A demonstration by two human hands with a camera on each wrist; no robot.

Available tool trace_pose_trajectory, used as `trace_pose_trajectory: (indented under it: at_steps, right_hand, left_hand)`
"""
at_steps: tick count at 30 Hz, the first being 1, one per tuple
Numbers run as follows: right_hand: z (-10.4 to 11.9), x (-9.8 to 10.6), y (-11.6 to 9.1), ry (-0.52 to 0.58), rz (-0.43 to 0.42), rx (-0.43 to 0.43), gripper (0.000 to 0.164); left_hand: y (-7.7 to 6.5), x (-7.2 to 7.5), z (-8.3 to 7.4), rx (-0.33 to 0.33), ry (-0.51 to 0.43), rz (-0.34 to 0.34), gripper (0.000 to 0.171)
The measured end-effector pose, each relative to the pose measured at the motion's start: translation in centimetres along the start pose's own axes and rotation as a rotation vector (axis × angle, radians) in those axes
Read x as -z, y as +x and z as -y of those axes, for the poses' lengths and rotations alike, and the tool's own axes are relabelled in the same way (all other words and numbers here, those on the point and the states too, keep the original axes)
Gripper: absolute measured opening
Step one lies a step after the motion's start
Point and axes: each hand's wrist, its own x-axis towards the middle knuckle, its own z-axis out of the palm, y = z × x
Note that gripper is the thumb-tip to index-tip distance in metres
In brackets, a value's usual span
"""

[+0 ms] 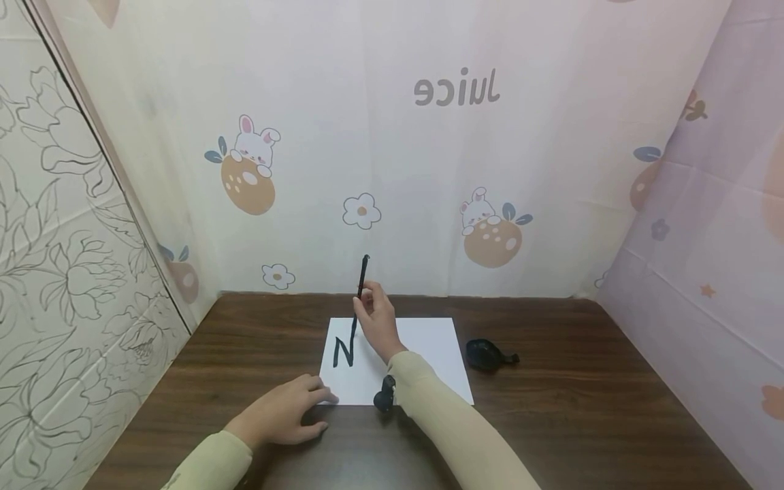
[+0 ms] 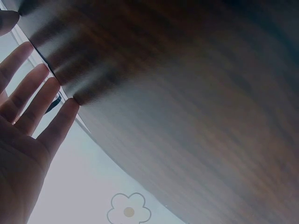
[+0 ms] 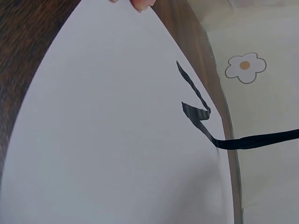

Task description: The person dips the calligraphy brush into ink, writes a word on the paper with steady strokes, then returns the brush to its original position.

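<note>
A black, slender brush [image 1: 361,279] stands nearly upright with its tip on a sheet of white paper [image 1: 429,354]. My right hand [image 1: 378,320] pinches its shaft. Black strokes shaped like a letter N [image 1: 344,352] mark the paper's left part, and the brush tip [image 3: 219,143] meets the end of the last stroke in the right wrist view. Fingers spread, my left hand [image 1: 288,412] rests at the paper's near left corner. The left wrist view shows the left hand [image 2: 28,126] from its palm side, with fingertips on the table.
A small black dish with a short handle [image 1: 484,355] sits right of the paper on the brown wooden table [image 1: 582,422]. Printed curtains [image 1: 404,163] hang behind the table and at the right; a flower-patterned panel [image 1: 67,272] stands at the left.
</note>
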Motion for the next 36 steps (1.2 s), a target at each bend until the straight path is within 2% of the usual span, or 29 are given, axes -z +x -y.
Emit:
trace_pose_trajectory:
  at_steps: [7, 14, 25, 36]
  right_hand:
    - [-0.1, 0.0, 0.1, 0.0, -0.004, -0.003, 0.031]
    - [-0.2, 0.2, 0.2, 0.006, -0.002, -0.012, 0.03]
    - [0.0, 0.6, 0.1, 0.014, -0.029, 0.004, 0.031]
    - [0.5, 1.8, 0.5, 0.017, -0.059, 0.043, 0.033]
  left_hand:
    - [0.0, -0.1, 0.1, 0.003, 0.0, 0.001, 0.034]
    - [0.1, -0.1, 0.1, 0.032, -0.013, 0.031, 0.034]
    - [0.0, -0.3, 0.2, -0.008, 0.0, -0.015, 0.034]
    - [0.0, -0.1, 0.0, 0.004, -0.006, 0.004, 0.034]
